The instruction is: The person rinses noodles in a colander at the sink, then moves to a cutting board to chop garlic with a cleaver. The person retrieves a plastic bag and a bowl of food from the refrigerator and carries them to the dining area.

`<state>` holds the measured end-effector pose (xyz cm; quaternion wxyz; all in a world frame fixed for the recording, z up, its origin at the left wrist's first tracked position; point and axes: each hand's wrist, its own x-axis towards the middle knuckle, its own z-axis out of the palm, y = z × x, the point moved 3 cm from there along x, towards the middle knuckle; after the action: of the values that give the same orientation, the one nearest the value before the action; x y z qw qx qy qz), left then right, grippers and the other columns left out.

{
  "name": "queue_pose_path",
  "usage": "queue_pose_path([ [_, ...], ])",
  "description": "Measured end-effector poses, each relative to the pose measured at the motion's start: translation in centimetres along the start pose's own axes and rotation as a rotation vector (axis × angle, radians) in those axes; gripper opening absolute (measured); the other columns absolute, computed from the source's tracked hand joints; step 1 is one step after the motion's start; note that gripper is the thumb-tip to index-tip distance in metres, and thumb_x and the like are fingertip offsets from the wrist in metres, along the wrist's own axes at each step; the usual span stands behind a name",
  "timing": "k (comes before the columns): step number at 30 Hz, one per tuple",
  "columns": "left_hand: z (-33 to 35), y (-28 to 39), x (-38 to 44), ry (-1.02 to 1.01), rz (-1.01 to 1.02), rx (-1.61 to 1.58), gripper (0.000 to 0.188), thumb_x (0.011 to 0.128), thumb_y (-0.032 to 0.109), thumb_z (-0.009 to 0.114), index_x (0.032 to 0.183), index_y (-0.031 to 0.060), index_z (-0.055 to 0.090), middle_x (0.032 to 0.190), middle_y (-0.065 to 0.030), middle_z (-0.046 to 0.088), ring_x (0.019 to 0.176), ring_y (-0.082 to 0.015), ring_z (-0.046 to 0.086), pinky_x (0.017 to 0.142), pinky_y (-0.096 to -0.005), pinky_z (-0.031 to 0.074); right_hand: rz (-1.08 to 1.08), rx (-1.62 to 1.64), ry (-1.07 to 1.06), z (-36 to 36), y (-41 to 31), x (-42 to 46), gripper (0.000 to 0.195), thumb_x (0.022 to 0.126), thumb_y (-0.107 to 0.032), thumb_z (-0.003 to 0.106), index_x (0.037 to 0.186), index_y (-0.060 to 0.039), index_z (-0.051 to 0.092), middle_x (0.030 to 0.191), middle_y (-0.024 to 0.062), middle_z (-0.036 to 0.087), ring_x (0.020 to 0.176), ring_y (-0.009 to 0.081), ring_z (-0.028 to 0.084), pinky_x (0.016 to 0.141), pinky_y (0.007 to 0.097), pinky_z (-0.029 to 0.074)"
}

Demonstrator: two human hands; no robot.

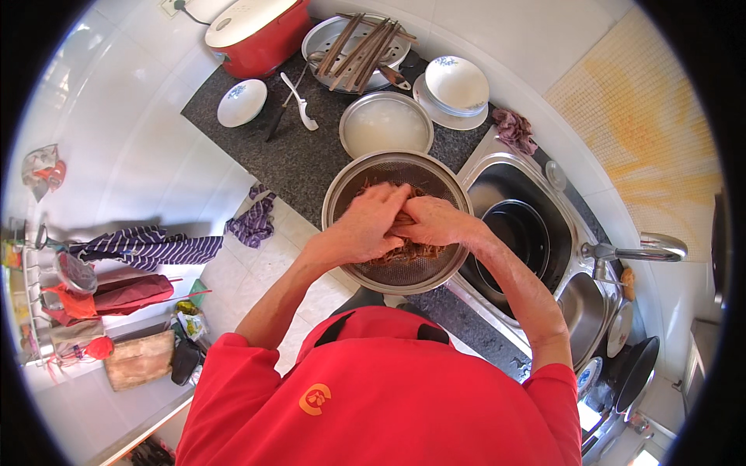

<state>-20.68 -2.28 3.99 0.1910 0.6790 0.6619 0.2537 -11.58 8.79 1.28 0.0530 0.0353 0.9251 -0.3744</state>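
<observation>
A round metal mesh strainer (341,192) is in front of my red-clothed torso. It holds brown, shredded strips of food (411,253), which look moist. Both hands are inside the rim, pressed together around a clump of the strips. My left hand (371,224) lies over it from the left, with its fingers pointing to the far side. From the right, my right hand (431,220) curls against the left one. Some strips show between the palms, while the rest of the clump is hidden. Just beyond the strainer stands a metal basin (386,125) of cloudy whitish liquid.
A sink (475,175) with a black pot (513,239) inside lies at right, beside a faucet (635,253). Chopsticks (367,52) rest on a perforated steamer tray at the back. White bowls (457,84), a white peeler (300,105) and a red appliance (262,41) share the counter.
</observation>
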Motion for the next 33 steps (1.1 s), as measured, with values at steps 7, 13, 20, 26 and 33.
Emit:
queue_pose_path([
  [7,-0.3,-1.1,1.2,-0.078,0.049,-0.312,0.034,0.083,0.008,0.056,0.112,-0.0028,0.042,0.098,-0.0249,0.057,0.097,-0.0418,0.054,0.078,-0.0436,0.044,0.128,0.326,-0.12,-2.6,-0.6,0.0,0.042,0.088,-0.041,0.055,0.089,0.0014,0.059,0.067,0.0068,0.055,0.058,0.0148,0.053,0.054,0.0289,0.044],
  [13,-0.6,-1.5,1.2,-0.222,0.167,-0.059,0.014,0.082,0.009,0.054,0.087,-0.0016,0.046,0.081,-0.0203,0.055,0.081,-0.0387,0.055,0.071,-0.0436,0.043,0.238,0.673,-0.409,-2.0,0.1,-1.3,0.04,0.093,-0.037,0.049,0.074,-0.0022,0.051,0.063,0.0011,0.046,0.051,0.0096,0.043,0.045,0.0247,0.037],
  [20,-1.0,-1.1,0.7,-0.163,0.331,0.025,0.008,0.077,0.005,0.053,0.081,0.0007,0.048,0.076,-0.0173,0.053,0.078,-0.0352,0.055,0.07,-0.0411,0.045,0.231,0.703,-0.404,-2.2,-0.6,-2.7,0.042,0.094,-0.038,0.048,0.068,-0.0044,0.047,0.059,-0.0014,0.042,0.05,0.0085,0.039,0.045,0.0232,0.034],
  [26,-1.2,-1.4,0.3,-0.175,0.3,0.077,0.006,0.077,0.004,0.051,0.081,0.0017,0.048,0.079,-0.0163,0.054,0.08,-0.0344,0.055,0.07,-0.0406,0.045,0.271,0.774,-0.366,-2.0,0.0,-3.7,0.041,0.093,-0.038,0.049,0.068,-0.0064,0.047,0.057,-0.003,0.04,0.05,0.0067,0.038,0.044,0.0226,0.031],
  [33,-1.8,-3.5,0.0,-0.189,0.237,0.079,0.012,0.074,0.003,0.056,0.084,0.0027,0.048,0.082,-0.0152,0.053,0.084,-0.033,0.054,0.073,-0.0398,0.044,0.286,0.784,-0.174,-3.2,1.1,-3.1,0.041,0.092,-0.04,0.051,0.068,-0.0059,0.048,0.056,-0.0024,0.043,0.05,0.0074,0.043,0.047,0.0226,0.035],
])
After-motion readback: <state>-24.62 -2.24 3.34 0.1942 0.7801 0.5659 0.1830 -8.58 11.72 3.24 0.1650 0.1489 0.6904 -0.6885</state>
